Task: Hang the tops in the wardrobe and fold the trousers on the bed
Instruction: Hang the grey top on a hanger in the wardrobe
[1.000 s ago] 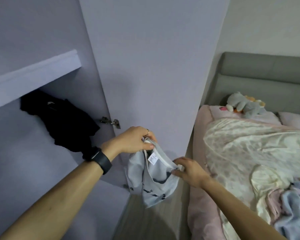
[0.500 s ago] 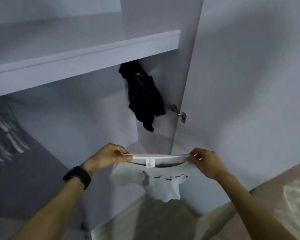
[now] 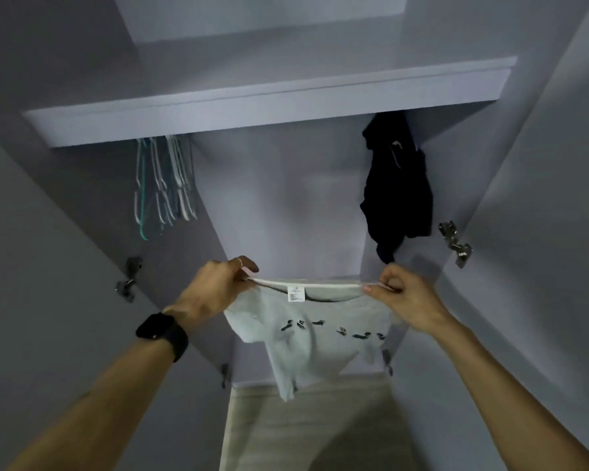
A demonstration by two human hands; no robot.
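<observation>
I see both of the person's hands raised in front of an open wardrobe [image 3: 286, 205], below its wide shelf [image 3: 252, 107]. The left hand [image 3: 218, 287], with a black watch [image 3: 162, 331] on its wrist, has thumb and curled fingers pinched on one end of the neckline of a pale grey top [image 3: 306, 338]. The right hand [image 3: 405, 300] pinches the other end the same way, so the neckline runs taut between them and the top hangs loose, well below the shelf. A white label [image 3: 296, 294] shows at the neck; the small dark print across the chest is too blurred for me to read. Right under the shelf's left end hangs a bunch of bare hangers [image 3: 164, 185], their hooks hidden behind the shelf's front edge. Under its right end hangs a black garment [image 3: 398, 185]; I cannot tell what holds it up.
</observation>
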